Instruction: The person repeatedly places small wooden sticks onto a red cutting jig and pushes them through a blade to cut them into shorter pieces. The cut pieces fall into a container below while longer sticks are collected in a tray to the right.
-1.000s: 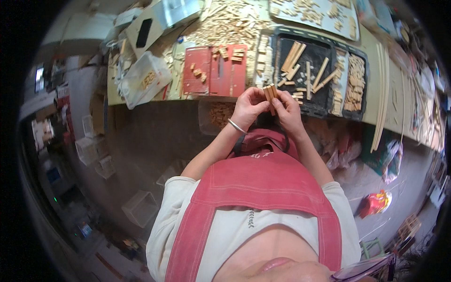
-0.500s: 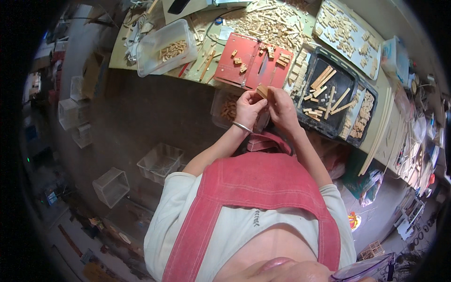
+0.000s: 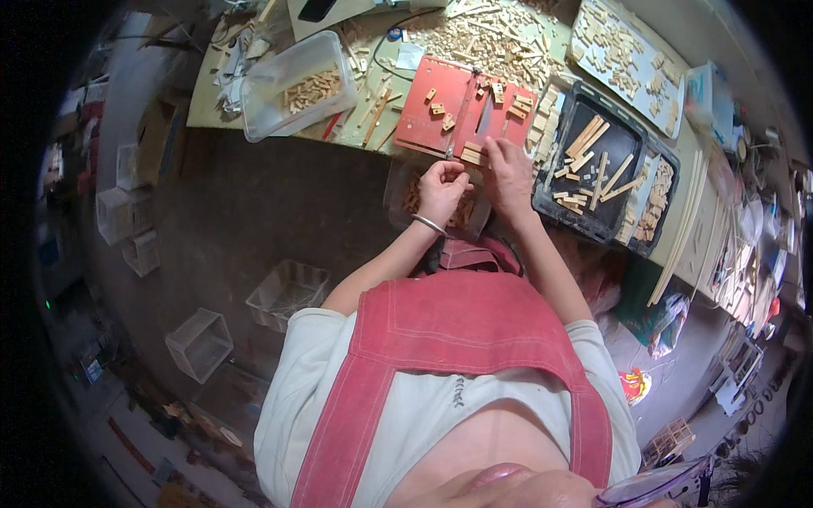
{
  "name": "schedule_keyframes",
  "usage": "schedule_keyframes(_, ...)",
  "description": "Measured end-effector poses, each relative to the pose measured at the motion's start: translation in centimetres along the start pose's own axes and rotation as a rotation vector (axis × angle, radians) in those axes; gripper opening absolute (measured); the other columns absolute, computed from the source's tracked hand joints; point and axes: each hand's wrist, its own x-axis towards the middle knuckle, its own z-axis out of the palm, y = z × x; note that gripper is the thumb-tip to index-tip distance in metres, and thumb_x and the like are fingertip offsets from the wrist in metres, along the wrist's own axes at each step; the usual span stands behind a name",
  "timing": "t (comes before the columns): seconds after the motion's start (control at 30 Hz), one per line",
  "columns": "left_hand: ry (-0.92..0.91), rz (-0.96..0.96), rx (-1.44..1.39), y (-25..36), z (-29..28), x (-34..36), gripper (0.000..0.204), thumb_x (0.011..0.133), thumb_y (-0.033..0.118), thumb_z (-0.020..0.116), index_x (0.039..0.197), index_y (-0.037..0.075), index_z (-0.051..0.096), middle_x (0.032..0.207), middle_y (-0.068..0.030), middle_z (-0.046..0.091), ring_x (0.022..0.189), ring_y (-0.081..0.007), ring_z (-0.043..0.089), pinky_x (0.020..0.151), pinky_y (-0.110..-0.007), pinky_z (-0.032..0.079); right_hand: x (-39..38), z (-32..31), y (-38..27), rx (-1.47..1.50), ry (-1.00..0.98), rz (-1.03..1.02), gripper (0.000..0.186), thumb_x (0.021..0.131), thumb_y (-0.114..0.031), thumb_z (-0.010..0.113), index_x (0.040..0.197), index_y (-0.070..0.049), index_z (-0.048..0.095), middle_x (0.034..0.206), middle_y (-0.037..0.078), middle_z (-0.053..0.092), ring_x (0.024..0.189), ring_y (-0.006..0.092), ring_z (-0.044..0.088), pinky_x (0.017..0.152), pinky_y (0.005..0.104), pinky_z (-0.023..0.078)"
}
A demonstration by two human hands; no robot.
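Observation:
A red metal work plate (image 3: 423,106) with a long slit lies at the bench's front edge, small drilled wooden blocks (image 3: 438,109) scattered over it. My right hand (image 3: 510,178) grips a short stack of wooden strips (image 3: 474,154) at the plate's near edge; part of the stack is hidden by its fingers. Just left of it, my left hand (image 3: 444,193) is closed in a pinch, apart from the strips; what its fingertips hold, if anything, is too small to make out. Under both hands sits a clear bin (image 3: 395,196) of small wooden pieces.
Left on the bench stands a clear plastic tub (image 3: 296,61) holding wooden blocks. A black tray (image 3: 569,127) of strips and blocks lies right, beyond it a white board (image 3: 631,68) covered in pieces. Wood offcuts (image 3: 487,38) heap at the back. Crates (image 3: 200,345) stand on the floor.
My hands have separated. The right hand has carried the strips from between both hands forward to the plate's edge; the left has let go of them and dropped back slightly.

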Motion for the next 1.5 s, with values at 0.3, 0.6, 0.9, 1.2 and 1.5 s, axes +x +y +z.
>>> schedule_keyframes(0.3,-0.026,0.397,0.465,0.4,-2.7,-0.1,0.013,0.101,0.005,0.074,0.113,0.002,0.072,0.097,-0.0031,0.075,0.081,-0.0087,0.071,0.074,-0.028,0.058,-3.9,-1.9,1.5,0.088,0.081,0.284,0.024,0.088,-0.014,0.082,0.110,-0.009,0.073,0.108,0.010,0.065,0.106,0.0330,0.062,0.093,0.0456,0.047)
schedule_keyframes(0.6,-0.019,0.532,0.581,3.7,-2.9,-0.4,0.014,0.099,0.006,0.075,0.112,0.002,0.074,0.099,-0.0085,0.076,0.085,-0.0155,0.073,0.077,-0.031,0.058,-1.1,-1.8,-0.2,0.042,0.139,0.187,0.018,0.089,-0.013,0.079,0.106,-0.009,0.074,0.104,0.010,0.065,0.102,0.0328,0.062,0.088,0.0448,0.048)
schedule_keyframes(0.9,-0.048,0.962,1.039,6.1,-1.7,0.8,0.018,0.087,0.009,0.081,0.104,0.012,0.075,0.106,-0.0080,0.062,0.102,-0.0311,0.062,0.088,-0.045,0.047,0.5,-1.3,2.3,0.092,-0.127,0.223,0.008,0.091,-0.010,0.072,0.097,-0.006,0.070,0.099,0.017,0.063,0.092,0.0394,0.068,0.077,0.0510,0.056)
schedule_keyframes(1.2,-0.005,1.043,1.222,4.4,-1.2,3.4,0.015,0.087,0.016,0.082,0.101,0.018,0.077,0.107,-0.0054,0.060,0.103,-0.0294,0.059,0.089,-0.045,0.045,1.2,-2.8,2.4,0.140,-0.002,0.080,0.008,0.095,-0.013,0.072,0.099,-0.007,0.070,0.099,0.015,0.065,0.095,0.0390,0.068,0.080,0.0499,0.057)
schedule_keyframes(1.5,0.034,1.044,1.221,4.4,-1.1,3.6,0.009,0.086,0.014,0.078,0.092,0.019,0.072,0.107,-0.0041,0.060,0.105,-0.0282,0.059,0.090,-0.046,0.046,1.7,-0.8,2.2,0.028,-0.057,0.066,0.012,0.089,-0.011,0.073,0.092,-0.005,0.064,0.097,0.014,0.060,0.094,0.0370,0.065,0.079,0.0487,0.055)
